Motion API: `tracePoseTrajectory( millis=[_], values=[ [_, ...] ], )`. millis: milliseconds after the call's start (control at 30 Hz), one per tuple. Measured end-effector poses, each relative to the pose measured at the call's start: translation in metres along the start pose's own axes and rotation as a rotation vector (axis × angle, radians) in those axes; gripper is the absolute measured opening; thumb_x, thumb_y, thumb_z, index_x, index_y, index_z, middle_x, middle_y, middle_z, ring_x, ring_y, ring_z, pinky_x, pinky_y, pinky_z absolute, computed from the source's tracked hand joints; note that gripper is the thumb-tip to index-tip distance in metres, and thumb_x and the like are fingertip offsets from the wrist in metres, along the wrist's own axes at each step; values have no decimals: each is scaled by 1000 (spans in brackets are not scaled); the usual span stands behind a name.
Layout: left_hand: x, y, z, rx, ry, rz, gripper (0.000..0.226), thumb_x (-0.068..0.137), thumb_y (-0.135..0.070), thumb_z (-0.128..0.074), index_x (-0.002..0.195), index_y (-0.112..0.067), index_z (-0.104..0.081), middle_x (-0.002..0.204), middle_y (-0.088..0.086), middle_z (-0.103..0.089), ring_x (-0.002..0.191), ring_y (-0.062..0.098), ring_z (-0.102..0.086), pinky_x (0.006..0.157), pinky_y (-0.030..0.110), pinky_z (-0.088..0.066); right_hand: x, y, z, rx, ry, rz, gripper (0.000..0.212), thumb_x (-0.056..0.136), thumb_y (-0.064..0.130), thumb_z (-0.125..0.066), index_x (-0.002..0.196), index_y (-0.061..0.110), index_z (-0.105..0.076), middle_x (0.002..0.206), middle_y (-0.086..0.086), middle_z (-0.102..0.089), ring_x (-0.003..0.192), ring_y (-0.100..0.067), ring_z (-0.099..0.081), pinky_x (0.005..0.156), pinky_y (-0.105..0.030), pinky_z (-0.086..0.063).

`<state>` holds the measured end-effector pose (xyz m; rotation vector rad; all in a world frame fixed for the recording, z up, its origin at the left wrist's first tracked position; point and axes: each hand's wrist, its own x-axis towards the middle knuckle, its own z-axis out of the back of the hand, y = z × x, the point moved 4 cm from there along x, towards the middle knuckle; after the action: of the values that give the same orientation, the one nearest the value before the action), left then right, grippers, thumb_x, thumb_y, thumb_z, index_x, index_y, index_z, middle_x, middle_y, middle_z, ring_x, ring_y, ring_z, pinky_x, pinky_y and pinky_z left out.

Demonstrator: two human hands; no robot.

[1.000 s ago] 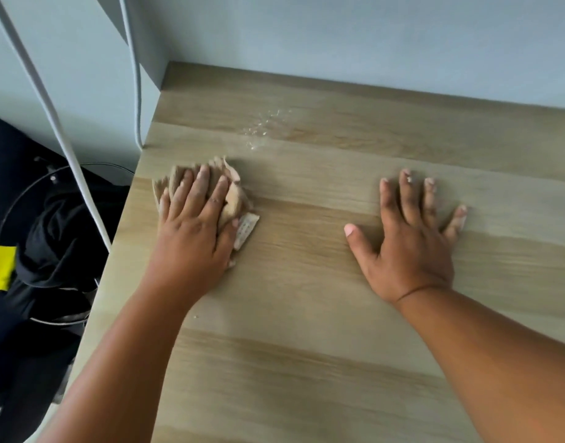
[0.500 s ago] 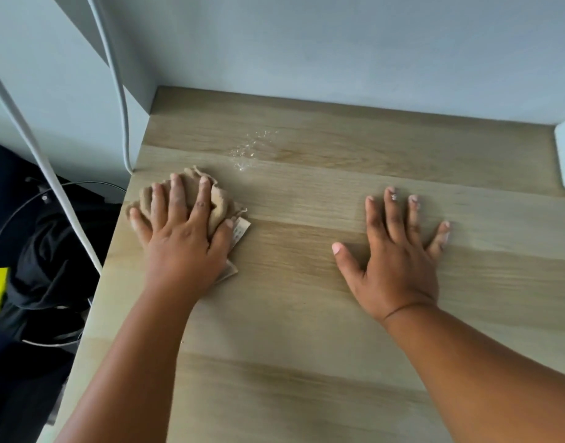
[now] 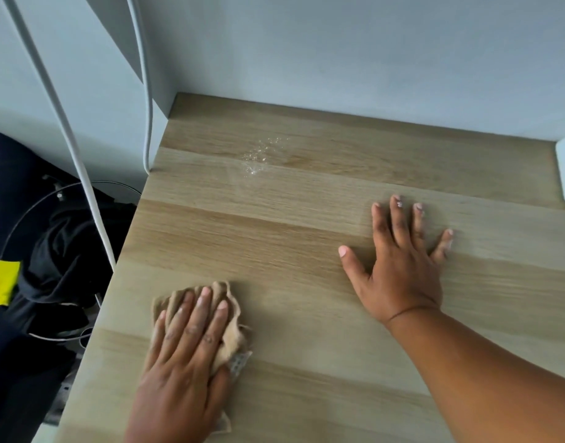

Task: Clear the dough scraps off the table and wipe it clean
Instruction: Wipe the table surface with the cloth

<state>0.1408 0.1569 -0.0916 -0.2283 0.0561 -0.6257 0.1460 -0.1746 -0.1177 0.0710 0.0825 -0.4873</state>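
Left hand [image 3: 182,362] pressing flat on a crumpled tan cloth [image 3: 233,334] near the left edge of the light wooden table [image 3: 290,251], right hand [image 3: 399,270] lying flat with fingers spread on the table, white crumbs [image 3: 259,158] sitting far back near the wall

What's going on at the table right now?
A person is wiping a wooden table. The left hand presses a crumpled tan cloth flat against the near left part of the top. The right hand rests spread on the wood, holding nothing. A patch of pale crumbs sits farther back near the wall, not yet wiped, so the job isn't finished.
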Motion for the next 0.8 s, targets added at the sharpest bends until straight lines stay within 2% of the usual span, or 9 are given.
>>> tracePoseTrajectory(
  millis=[200,367,467,567,633,800],
  values=[
    [29,23,1,-28,-9,142,68,94,-47,-42,155,-15,-45,169,8,-29,158,31,-21,122,64,-22,0,0,1,6,-6,-5,92,92,81,-19,164,24,-21,175,-4,-8,162,-33,0,120,-76,-3],
    [117,29,-8,4,19,386,74,91,-53,-37,161,-29,-30,172,5,-17,160,29,-8,125,61,-4,0,-1,-1,9,-16,-1,91,93,81,-19,164,24,-21,175,-4,-9,161,-33,-1,120,-76,-2],
    [174,21,-13,-20,54,419,78,91,-56,-26,164,-32,-17,174,3,-5,160,25,3,126,60,3,0,-2,-2,7,-6,-3,92,92,83,-16,165,26,-19,175,-3,-6,162,-32,2,121,-75,0],
    [205,1,-16,-29,106,307,85,86,-62,-14,165,-31,-12,174,-2,1,160,21,10,127,56,7,1,-2,-2,13,0,-7,92,92,83,-15,165,26,-17,175,-2,-3,162,-30,5,121,-74,3],
    [204,-14,-17,-36,120,189,86,86,-65,-13,165,-32,-15,174,-4,-2,160,19,9,127,53,7,1,-2,-2,13,2,-9,92,92,82,-16,165,26,-17,176,-2,-2,162,-30,6,121,-73,3],
    [149,-30,-17,-75,92,-104,70,96,-58,-39,159,-28,-36,171,-4,-22,160,19,-10,127,55,-13,0,-2,-2,2,9,-8,92,92,81,-17,165,26,-17,176,-2,-2,162,-30,5,121,-73,2]
  ],
)
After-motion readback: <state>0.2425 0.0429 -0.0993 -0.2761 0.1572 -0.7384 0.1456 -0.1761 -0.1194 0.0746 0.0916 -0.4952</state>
